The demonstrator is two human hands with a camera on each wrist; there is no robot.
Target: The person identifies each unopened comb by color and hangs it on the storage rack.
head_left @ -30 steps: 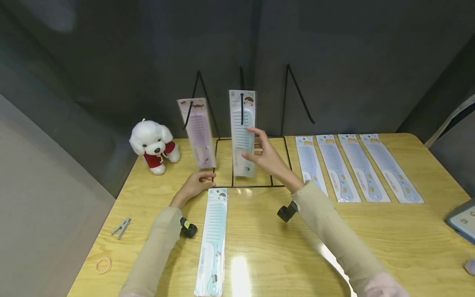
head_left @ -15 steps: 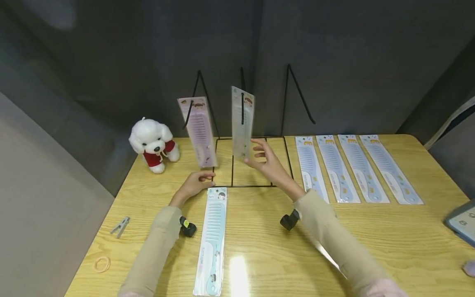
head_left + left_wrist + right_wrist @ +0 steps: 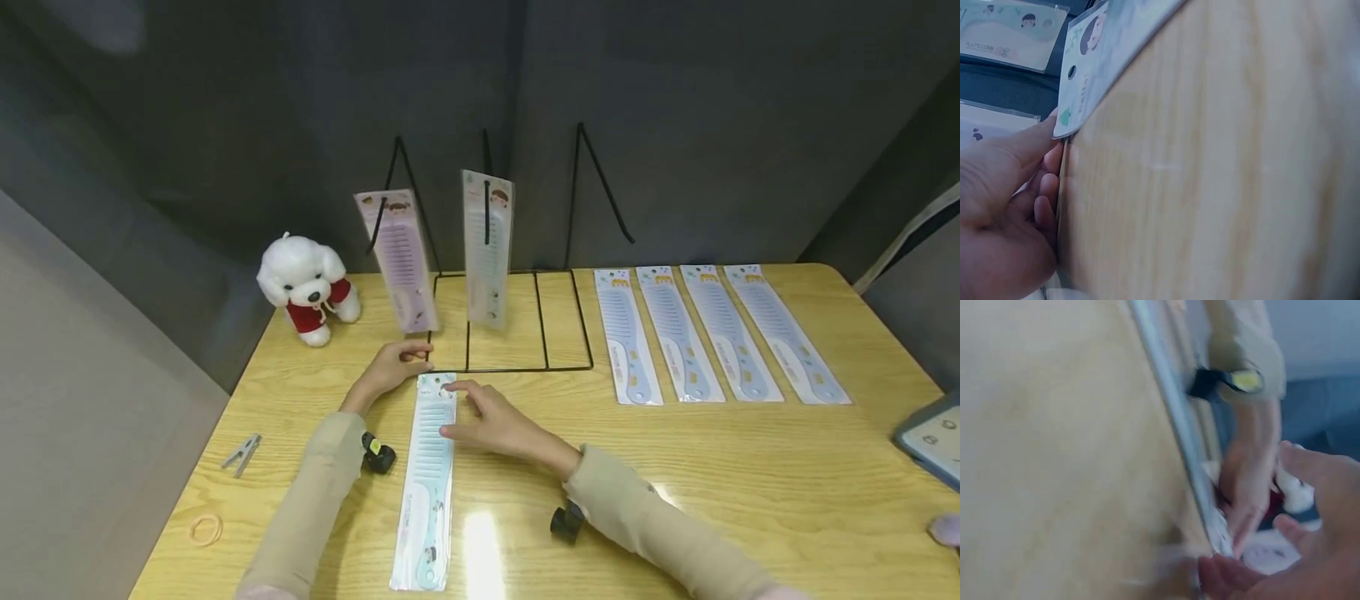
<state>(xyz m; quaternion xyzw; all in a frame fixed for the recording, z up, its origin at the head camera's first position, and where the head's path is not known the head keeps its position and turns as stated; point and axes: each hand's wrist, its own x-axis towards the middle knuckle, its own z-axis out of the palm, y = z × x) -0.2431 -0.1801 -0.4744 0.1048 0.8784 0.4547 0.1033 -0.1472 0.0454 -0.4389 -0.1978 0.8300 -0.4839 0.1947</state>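
My left hand (image 3: 384,372) holds the front left corner of a black wire display rack (image 3: 517,369), thumb and curled fingertips at the wire. My right hand (image 3: 498,423) is over the upper end of a packaged mint-green comb (image 3: 426,508) lying on the table, its thumb and forefinger spread at the package's right edge. In the left wrist view the top of that comb package (image 3: 1085,59) lies beside the left thumb. On the rack's hooks hang a packaged purple comb (image 3: 405,267) at the left and another packaged mint comb (image 3: 486,275) in the middle.
Several packaged blue combs (image 3: 628,342) lie in a row at the right. A white toy dog (image 3: 300,279) in red stands left of the rack. A grey clip (image 3: 242,454) and hair tie (image 3: 205,530) lie front left. A blue-edged case (image 3: 933,437) sits at the right edge.
My right hand has left the hanging mint comb and moved down and forward to the comb on the table. That hanging comb swung and now hangs free. The left hand stayed at the rack.
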